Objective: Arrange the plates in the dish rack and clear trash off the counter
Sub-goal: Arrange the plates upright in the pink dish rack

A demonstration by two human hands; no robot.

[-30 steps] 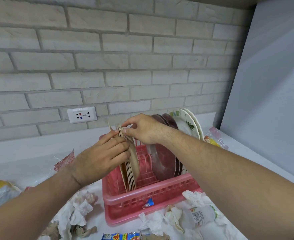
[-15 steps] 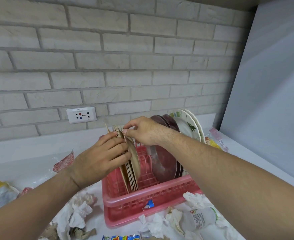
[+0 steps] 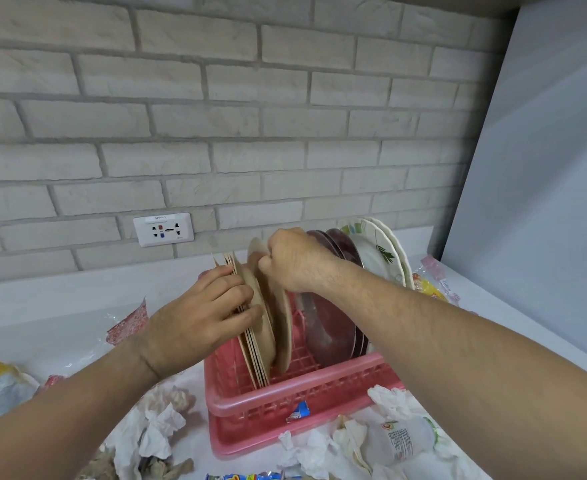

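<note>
Right grip (image 3: pixel 295 261) is closed on the top rim of one tan plate (image 3: pixel 282 327), fingers curled tight round it. The plate stands on edge in the pink rack (image 3: pixel 285 398), hanging straight below the knuckles. Just left, the left grip (image 3: pixel 198 320) holds the tan stack (image 3: pixel 255 348), fingers bent across its near edges, thumb out of sight. A narrow gap separates plate and stack. To the right stand maroon plates (image 3: pixel 333 323), then white flowered plates (image 3: pixel 376 258) at the rack's end. On the tabletop (image 3: pixel 42 299), crumpled tissues (image 3: pixel 162 424) lie front left and a bottle (image 3: pixel 406 438) lies on its side front right.
</note>
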